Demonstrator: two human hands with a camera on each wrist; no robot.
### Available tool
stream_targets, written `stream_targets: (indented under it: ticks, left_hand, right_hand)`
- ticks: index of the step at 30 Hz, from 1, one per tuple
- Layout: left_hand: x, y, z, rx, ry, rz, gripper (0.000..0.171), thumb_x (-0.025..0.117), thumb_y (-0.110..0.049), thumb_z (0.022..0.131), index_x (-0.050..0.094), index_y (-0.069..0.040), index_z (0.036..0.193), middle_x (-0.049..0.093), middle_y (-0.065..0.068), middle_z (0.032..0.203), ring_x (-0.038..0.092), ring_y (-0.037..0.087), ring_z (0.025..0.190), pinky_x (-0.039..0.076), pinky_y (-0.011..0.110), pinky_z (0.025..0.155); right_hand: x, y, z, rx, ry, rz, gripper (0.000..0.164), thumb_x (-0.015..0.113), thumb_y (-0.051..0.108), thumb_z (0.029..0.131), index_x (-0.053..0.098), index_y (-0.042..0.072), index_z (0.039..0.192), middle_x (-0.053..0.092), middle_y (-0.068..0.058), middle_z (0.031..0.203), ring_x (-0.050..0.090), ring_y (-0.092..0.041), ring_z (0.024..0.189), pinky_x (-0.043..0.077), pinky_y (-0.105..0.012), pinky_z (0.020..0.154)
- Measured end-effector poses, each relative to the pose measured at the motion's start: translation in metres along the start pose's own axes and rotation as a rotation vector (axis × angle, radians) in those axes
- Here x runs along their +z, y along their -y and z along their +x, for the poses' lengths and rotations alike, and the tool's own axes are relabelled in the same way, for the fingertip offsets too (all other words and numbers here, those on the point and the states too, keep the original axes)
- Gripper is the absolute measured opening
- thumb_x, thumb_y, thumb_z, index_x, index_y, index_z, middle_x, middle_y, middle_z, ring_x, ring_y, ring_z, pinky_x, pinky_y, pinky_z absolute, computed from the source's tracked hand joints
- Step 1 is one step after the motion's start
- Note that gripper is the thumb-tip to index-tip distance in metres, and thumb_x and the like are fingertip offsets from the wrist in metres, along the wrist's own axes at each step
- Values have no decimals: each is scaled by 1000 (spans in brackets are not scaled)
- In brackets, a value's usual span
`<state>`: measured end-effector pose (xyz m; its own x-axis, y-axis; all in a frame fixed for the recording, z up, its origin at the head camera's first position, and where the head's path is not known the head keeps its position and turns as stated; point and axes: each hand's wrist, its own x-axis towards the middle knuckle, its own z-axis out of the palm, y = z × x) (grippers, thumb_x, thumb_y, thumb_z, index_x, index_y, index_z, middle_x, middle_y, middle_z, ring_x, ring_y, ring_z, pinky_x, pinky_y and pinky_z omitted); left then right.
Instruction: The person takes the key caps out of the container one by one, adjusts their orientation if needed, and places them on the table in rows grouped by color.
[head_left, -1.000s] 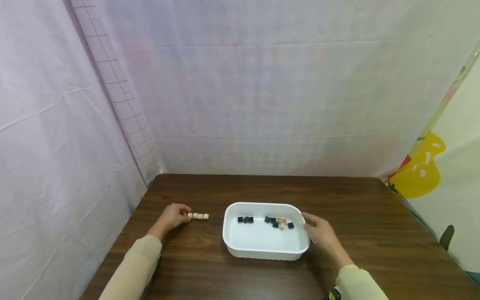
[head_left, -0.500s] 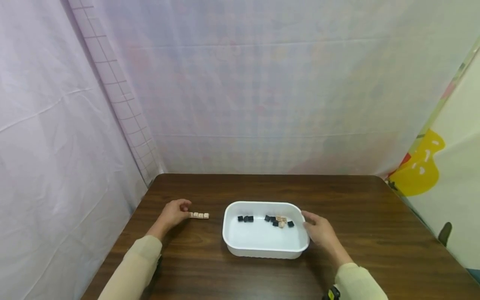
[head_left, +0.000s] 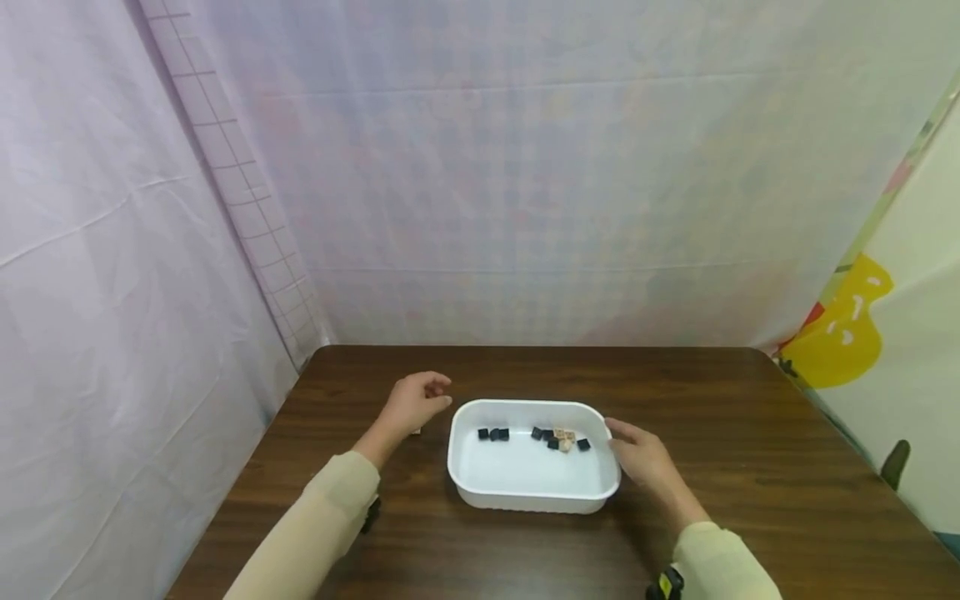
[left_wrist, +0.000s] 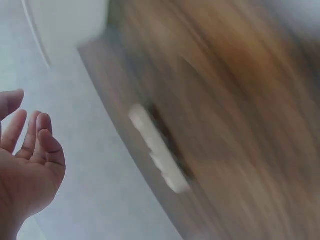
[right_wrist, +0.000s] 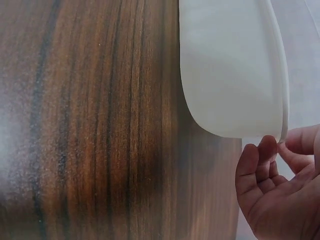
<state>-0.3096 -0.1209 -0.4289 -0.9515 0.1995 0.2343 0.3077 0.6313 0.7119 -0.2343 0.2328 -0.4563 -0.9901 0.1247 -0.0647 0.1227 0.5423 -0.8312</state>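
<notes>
My left hand is raised over the table just left of the white plastic tub, fingers loosely bent with nothing visible between them. In the left wrist view a row of small cream block-like pieces lies blurred on the table, apart from the hand; the head view shows only one end, the rest hidden behind my hand and wrist. My right hand pinches the tub's right rim between thumb and fingers, as the right wrist view shows close up. Inside the tub are several small black square pieces and a few light ones.
The brown wood-grain table has rounded far corners. Behind it hangs a pale curtain, with another white sheet along the left side. A cloth with a yellow printed shape hangs at the right.
My left hand has lifted away from the cream row and moved right, toward the tub's left rim. The right hand stays on the tub.
</notes>
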Motion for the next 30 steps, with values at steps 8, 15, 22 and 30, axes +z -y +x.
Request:
stream_targets:
  ticks: [8,15,22,30]
  left_hand:
    - [50,-49,7,78,176,-11,26,72,-12,90,70,-4,115,66,9,100,59,19,90,51,33,77]
    - [97,-72,10,133,303,159,27,75,-19,89,73,-12,115,67,5,101,60,16,90,49,29,78]
    - [134,-75,18,262,334,325,27,76,-22,87,74,-15,113,72,0,105,63,13,95,48,26,87]
    - [151,-74,17,474,344,489,20,75,-20,86,78,-19,106,69,-6,90,59,9,81,46,21,80]
  right_hand:
    - [-1,-1,-2,5,-6,45,47,52,3,92,51,-8,138,57,-35,125,62,-29,93,49,-27,70]
    - [0,0,-2,0,4,34,47,52,3,93,50,-7,139,58,-36,121,64,-28,88,51,-28,66]
    - [1,0,-4,-11,-4,25,46,52,3,94,50,-8,139,59,-36,119,64,-30,90,53,-29,69]
    - [1,2,-5,-34,-3,25,45,52,1,94,50,-9,138,60,-36,117,65,-32,92,55,-33,71]
